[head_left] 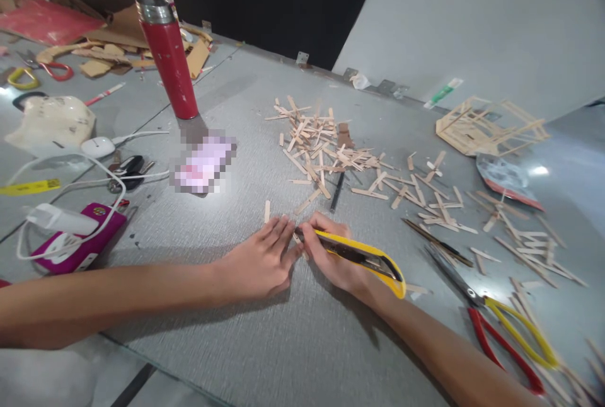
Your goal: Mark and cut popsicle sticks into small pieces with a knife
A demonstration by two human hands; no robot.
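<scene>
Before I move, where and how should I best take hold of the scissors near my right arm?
Probably by the yellow handle and red handle, with the right hand, once free of the knife, coming from the near right side. The scissors lie with blades pointing away and left, so the handles are nearest you.

1. No word or number can be read.
2. The yellow tag (28, 188) carries dark print (too small for reading).
3. The purple box (89, 246) bears a small emblem (99, 210), also not legible.
4. The phone (207, 164) is covered by pixels.
</scene>
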